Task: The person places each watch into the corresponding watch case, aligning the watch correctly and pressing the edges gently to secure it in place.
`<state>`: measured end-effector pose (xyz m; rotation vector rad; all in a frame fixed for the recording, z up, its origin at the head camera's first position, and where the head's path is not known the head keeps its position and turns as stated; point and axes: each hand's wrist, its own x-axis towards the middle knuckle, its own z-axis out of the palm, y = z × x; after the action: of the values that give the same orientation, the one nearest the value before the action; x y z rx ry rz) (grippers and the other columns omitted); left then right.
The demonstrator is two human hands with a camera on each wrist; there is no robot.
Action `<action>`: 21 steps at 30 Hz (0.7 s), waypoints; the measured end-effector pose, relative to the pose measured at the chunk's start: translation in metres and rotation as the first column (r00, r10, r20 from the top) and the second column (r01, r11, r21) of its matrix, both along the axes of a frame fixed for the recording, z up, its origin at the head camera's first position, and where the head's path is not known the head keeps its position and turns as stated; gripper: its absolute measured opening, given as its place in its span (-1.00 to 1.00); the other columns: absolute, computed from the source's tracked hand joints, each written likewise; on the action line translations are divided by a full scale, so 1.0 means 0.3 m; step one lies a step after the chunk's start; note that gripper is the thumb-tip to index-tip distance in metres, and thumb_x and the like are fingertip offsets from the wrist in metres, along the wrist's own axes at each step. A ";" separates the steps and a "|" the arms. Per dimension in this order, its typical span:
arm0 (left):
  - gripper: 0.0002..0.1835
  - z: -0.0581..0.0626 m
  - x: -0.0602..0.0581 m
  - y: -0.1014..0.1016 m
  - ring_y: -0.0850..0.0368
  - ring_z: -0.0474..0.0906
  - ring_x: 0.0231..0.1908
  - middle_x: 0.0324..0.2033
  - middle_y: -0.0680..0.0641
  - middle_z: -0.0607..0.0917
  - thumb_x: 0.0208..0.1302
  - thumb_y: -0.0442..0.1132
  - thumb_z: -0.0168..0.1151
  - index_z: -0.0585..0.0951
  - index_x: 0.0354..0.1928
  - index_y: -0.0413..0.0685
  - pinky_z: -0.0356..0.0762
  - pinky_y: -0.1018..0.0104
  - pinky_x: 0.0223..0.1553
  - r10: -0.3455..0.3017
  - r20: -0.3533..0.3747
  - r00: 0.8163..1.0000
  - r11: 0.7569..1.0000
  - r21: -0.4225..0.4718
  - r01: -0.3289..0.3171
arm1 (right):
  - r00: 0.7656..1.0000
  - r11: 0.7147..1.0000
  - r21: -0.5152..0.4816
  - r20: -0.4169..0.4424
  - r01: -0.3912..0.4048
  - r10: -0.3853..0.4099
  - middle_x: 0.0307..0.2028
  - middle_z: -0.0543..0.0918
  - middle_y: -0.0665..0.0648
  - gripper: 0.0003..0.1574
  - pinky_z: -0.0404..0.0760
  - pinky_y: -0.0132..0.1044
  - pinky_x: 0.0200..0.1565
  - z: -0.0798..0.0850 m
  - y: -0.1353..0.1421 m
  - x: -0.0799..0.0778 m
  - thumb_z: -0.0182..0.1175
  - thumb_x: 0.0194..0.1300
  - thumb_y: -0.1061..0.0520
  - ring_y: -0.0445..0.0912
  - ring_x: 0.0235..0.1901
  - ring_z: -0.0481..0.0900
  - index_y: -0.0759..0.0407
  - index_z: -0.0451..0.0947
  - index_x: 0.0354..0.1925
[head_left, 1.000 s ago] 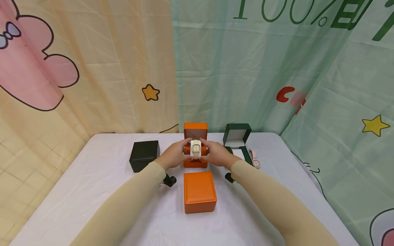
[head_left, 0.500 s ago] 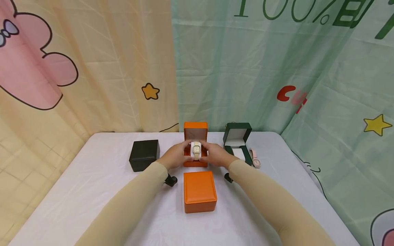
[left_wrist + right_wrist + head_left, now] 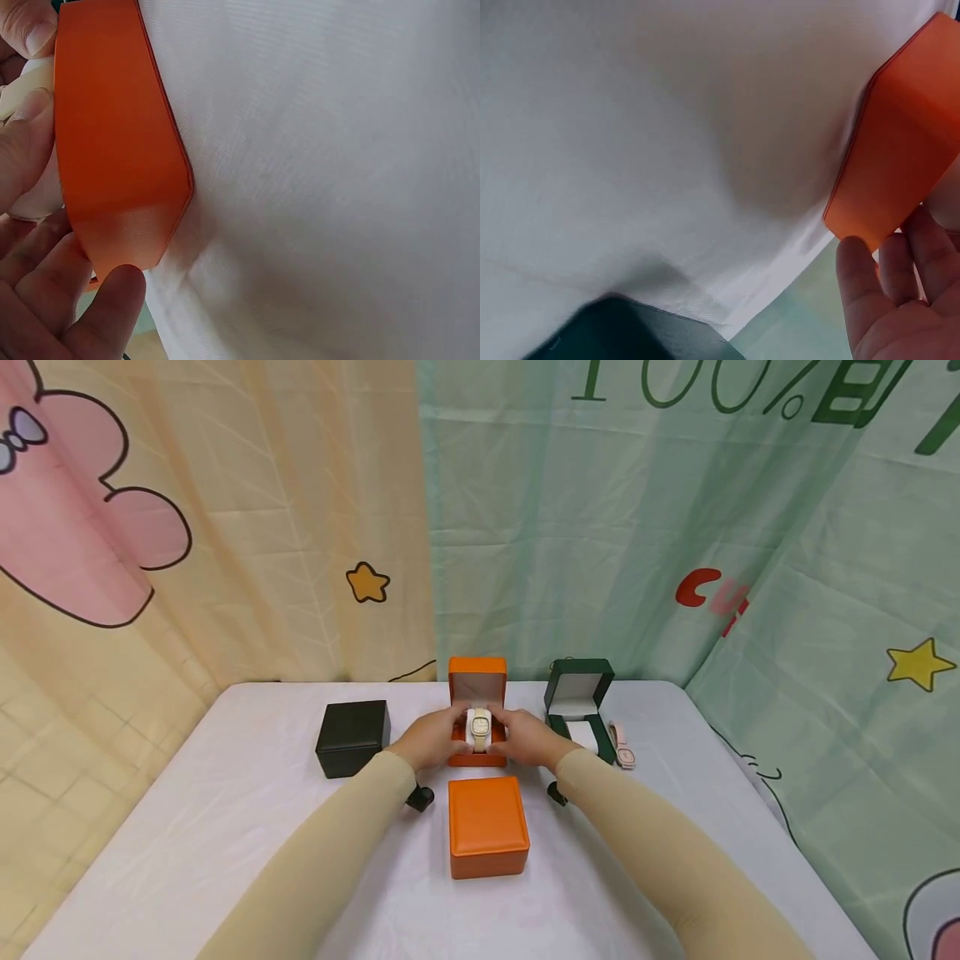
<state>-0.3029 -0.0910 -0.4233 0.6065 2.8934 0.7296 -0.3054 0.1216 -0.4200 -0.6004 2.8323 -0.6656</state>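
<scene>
A cream-strapped watch with a squarish dial is wrapped around a white cushion, low in the open orange box. My left hand holds the cushion from the left side, and my right hand from the right. In the left wrist view the left thumb presses on the cushion, while other fingers reach over the box's edge. Fingers of the right hand bend around the box's far side in the right wrist view; its thumb is hidden there.
A closed orange box stands in front of the hands. To the left is a black box. At the right, an open green box holds a white cushion, with a pink watch beside it. Curtains hang behind the white-covered table.
Both hands have lowered the watch and cushion slightly into the orange box over the last second. The left forearm has shifted a little to the right. The other boxes stay put.
</scene>
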 end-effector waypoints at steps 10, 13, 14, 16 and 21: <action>-0.20 0.014 0.013 0.007 -0.03 0.61 0.23 0.23 -0.08 0.69 0.32 -0.09 0.51 0.36 0.52 0.03 0.50 0.01 0.41 0.018 0.006 1.000 1.000 -0.005 -0.018 | 0.997 0.998 -0.032 0.052 0.050 -0.048 0.46 0.50 0.24 0.09 0.45 0.01 0.48 0.003 0.000 0.006 0.44 0.38 -0.05 0.09 0.38 0.51 0.01 0.12 0.66; -0.18 0.015 0.015 0.007 -0.04 0.60 0.25 0.25 -0.10 0.68 0.31 -0.09 0.51 0.35 0.54 0.01 0.49 0.01 0.42 0.024 0.010 1.000 1.000 -0.004 -0.024 | 0.995 0.997 -0.050 0.077 0.066 -0.062 0.50 0.45 0.23 0.10 0.44 0.03 0.48 0.002 -0.002 0.009 0.45 0.37 -0.04 0.10 0.42 0.48 -0.03 0.10 0.67; -0.18 0.014 0.016 0.007 -0.05 0.60 0.25 0.25 -0.10 0.68 0.31 -0.09 0.51 0.35 0.54 0.01 0.49 0.00 0.42 0.025 0.010 1.000 1.000 -0.004 -0.025 | 0.995 0.996 -0.055 0.082 0.067 -0.062 0.50 0.44 0.23 0.10 0.44 0.03 0.48 0.001 -0.003 0.010 0.45 0.37 -0.03 0.10 0.41 0.48 -0.03 0.10 0.67; -0.18 0.011 0.016 0.008 -0.06 0.60 0.25 0.26 -0.11 0.68 0.31 -0.08 0.51 0.35 0.53 0.01 0.49 0.01 0.42 0.026 0.012 1.000 1.000 -0.008 -0.026 | 0.994 0.996 -0.060 0.087 0.070 -0.064 0.50 0.45 0.23 0.09 0.45 0.03 0.47 0.000 -0.003 0.010 0.45 0.37 -0.02 0.10 0.39 0.49 -0.03 0.11 0.67; -0.21 0.011 0.016 0.010 -0.07 0.60 0.26 0.26 -0.12 0.68 0.31 -0.07 0.52 0.38 0.50 0.02 0.49 0.00 0.42 0.030 0.003 1.000 0.999 -0.012 -0.030 | 0.995 0.996 -0.054 0.076 0.069 -0.065 0.43 0.52 0.23 0.05 0.50 0.02 0.43 0.004 -0.002 0.009 0.44 0.38 -0.01 0.08 0.28 0.54 -0.04 0.17 0.65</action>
<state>-0.2982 -0.0881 -0.4199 0.5607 2.9081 0.7152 -0.3027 0.1210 -0.4187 -0.4805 2.7842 -0.7651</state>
